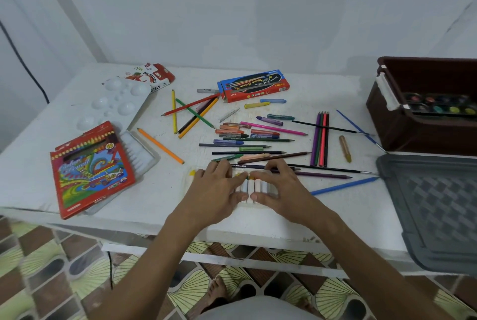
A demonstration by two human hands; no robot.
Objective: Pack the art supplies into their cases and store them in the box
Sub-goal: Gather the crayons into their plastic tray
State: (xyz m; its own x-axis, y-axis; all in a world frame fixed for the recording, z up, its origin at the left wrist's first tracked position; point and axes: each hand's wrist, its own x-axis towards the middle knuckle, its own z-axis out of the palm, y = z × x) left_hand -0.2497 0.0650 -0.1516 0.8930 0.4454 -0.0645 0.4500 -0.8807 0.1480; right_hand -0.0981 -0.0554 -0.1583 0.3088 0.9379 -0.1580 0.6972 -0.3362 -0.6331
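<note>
The white table (258,219) is pretty cluttered: loose coloured pencils and crayons (247,136) fill the middle, with only a bare strip along the near edge. Both hands sit palm-down near that edge on a clear plastic tray of pale oil pastels (251,188). The left hand (215,188) and right hand (277,185) have fingers spread flat, pressing the sticks rather than gripping any. At the right edge, a dark brown plastic box (402,128) holds a watercolour paint palette (441,106), its grey lid (436,208) lying beside it.

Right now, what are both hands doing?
Left hand: open, fingers resting on the crayons in the tray.
Right hand: open, same crayons.
</note>
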